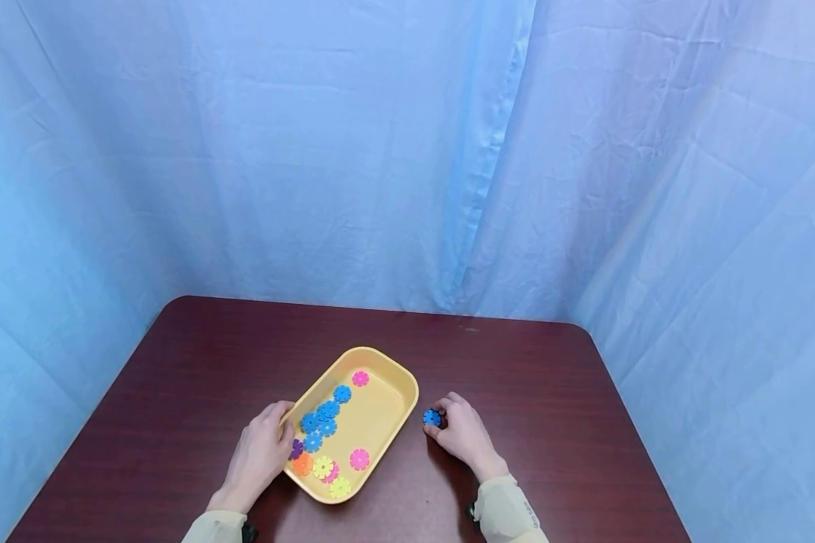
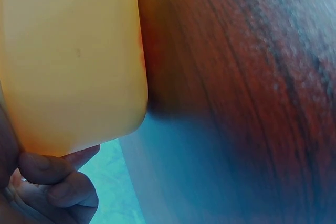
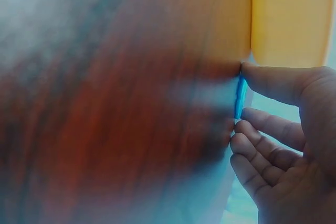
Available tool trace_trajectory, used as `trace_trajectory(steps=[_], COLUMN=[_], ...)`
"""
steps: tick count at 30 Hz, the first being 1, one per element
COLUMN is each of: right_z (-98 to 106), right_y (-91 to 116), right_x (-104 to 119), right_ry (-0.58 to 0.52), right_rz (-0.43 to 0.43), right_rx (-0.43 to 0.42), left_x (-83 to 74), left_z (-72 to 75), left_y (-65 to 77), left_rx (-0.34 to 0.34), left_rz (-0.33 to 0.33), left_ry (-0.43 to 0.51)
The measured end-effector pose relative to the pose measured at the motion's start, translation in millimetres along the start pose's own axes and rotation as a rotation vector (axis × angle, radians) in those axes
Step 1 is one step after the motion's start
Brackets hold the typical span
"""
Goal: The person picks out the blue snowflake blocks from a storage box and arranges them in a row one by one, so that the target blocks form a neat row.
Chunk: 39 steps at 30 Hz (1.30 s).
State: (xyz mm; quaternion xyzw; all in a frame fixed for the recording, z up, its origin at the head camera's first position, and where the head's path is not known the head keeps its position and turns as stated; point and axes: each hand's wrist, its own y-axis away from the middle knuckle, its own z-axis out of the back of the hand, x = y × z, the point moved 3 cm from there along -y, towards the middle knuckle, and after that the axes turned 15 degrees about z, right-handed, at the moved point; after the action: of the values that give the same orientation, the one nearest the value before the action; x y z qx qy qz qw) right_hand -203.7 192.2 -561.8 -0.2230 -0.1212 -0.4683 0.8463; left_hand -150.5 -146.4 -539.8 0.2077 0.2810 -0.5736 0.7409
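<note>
A yellow plastic tray (image 1: 383, 430) holds several flower-shaped discs in blue, pink, yellow, orange and purple. My left hand (image 1: 261, 449) grips the tray's left rim; in the left wrist view, curled fingers (image 2: 63, 179) show beside the end of the tray wall (image 2: 73, 66). Right of the tray, a blue flower-shaped disc (image 1: 432, 418) lies at the table surface between the thumb and fingertips of my right hand (image 1: 465, 434). The right wrist view shows this disc (image 3: 241, 97) edge-on, thumb at one edge and index finger at the other. The other fingers touch or hover just over the table.
The dark red-brown wood table (image 1: 550, 392) has rounded far corners. Light blue curtains (image 1: 299, 151) hang behind it and along both sides. Inside the tray, the blue discs (image 1: 326, 411) cluster on the left, with a pink disc (image 1: 360, 378) near the far end.
</note>
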Motion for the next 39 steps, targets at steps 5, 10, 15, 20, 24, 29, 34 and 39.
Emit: trace_trajectory(steps=[5,10,15,20,24,29,34,39], right_z=[2.2,9.2,22.0,35.1,42.1,39.4,30.3,20.3], right_y=[-0.8,-4.9,-12.0,-23.0,-34.2,-48.6,-62.8,-77.1], right_x=[-0.4,-1.0,4.3,16.6,29.8,41.8,51.7,64.1], right_ry=[-0.01,-0.032,-0.055,-0.089,-0.134,-0.197,-0.243,-0.273], right_rz=[-0.012,-0.017,-0.013,0.018,0.058,0.107,0.138,0.124], right_rx=[0.01,0.006,-0.028,-0.083,-0.117,-0.128,-0.128,-0.08], left_x=[-0.2,0.1,0.6,1.6,1.8,1.1,0.2,0.0], left_z=[0.4,0.4,0.6,-0.2,-0.1,-0.2,-1.3,-0.9], left_y=[0.1,-0.2,-0.3,-0.7,-0.9,-0.6,-0.2,0.1], left_rx=[-0.002,0.004,0.001,-0.004,-0.002,0.001,-0.001,0.009], left_rz=[0.003,0.006,0.002,0.004,0.003,0.005,0.01,0.015], left_ry=[0.002,0.005,0.009,0.011,0.012,0.013,0.016,0.016])
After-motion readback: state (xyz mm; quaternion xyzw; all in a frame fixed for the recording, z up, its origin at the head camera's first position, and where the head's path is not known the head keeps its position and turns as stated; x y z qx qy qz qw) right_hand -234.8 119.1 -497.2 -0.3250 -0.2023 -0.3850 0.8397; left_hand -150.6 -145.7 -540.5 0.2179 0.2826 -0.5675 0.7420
